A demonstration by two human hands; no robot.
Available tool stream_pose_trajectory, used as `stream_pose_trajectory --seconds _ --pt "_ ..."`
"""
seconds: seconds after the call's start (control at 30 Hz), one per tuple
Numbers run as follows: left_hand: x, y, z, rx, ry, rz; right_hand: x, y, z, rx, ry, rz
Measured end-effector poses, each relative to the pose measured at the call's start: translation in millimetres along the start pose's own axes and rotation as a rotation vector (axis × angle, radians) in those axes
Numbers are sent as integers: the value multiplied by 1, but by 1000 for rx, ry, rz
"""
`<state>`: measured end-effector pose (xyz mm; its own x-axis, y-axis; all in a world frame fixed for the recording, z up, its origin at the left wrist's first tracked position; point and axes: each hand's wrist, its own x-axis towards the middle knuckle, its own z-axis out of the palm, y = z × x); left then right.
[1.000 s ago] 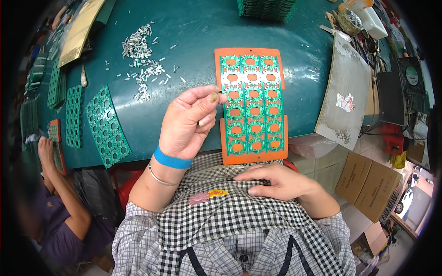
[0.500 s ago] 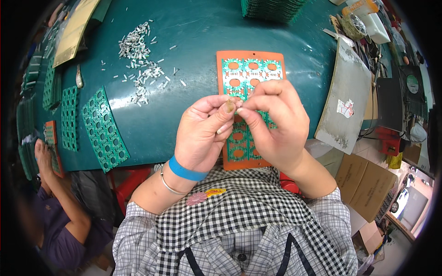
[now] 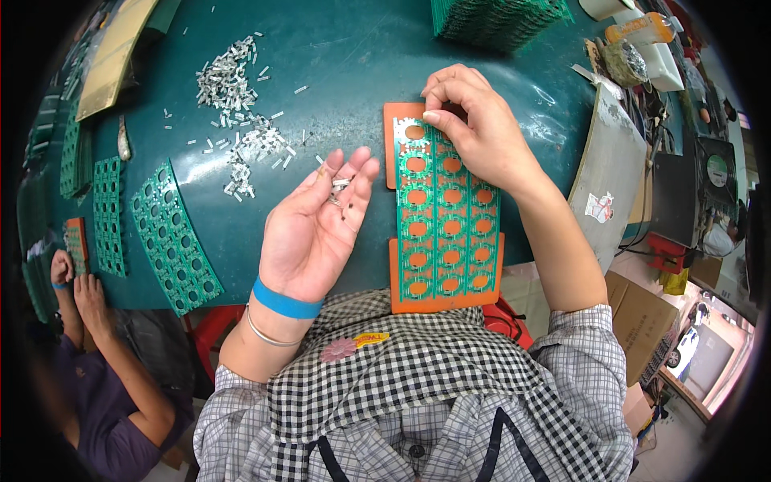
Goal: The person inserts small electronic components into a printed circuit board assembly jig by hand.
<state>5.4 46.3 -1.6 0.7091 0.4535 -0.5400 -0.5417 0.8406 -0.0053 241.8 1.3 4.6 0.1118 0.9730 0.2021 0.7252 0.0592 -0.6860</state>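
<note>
My left hand (image 3: 312, 233) lies palm up left of the board, its fingers curled loosely around a few small white parts (image 3: 340, 184). A green circuit-board panel (image 3: 426, 229) with rows of round cutouts lies on an orange carrier plate (image 3: 446, 301). Over the panel's far end is my right hand (image 3: 480, 128), thumb and index finger bent together near the first row. Anything in that pinch is too small to make out. The panel's far right corner is hidden beneath this hand.
Loose white parts (image 3: 229, 80) lie heaped on the green table (image 3: 345, 72). Two more green panels (image 3: 173, 237) sit at left, beside a co-worker's hands (image 3: 90, 301). A panel stack (image 3: 502, 24) stands at the far edge, a worn grey board (image 3: 598, 161) at right.
My hands have come apart. The left moved left and turned palm up, showing the white parts; the right moved away from me to the panel's far end.
</note>
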Motion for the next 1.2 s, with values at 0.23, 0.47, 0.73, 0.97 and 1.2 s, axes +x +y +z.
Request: stream_pose_trajectory --seconds 0.23,0.47,0.73,0.97,1.2 --pt "1 5 -3 94 -76 -17 0 7 4 -18 28 -5" --pt "0 -8 14 348 21 81 -2 6 6 -29 40 24" --pt "-2 -6 5 476 -97 4 -2 11 6 -60 67 -27" --pt "-3 -7 0 527 -170 -73 -2 9 6 -61 78 -28" --pt "-4 -14 5 551 -116 -17 -5 14 3 -22 30 -38"
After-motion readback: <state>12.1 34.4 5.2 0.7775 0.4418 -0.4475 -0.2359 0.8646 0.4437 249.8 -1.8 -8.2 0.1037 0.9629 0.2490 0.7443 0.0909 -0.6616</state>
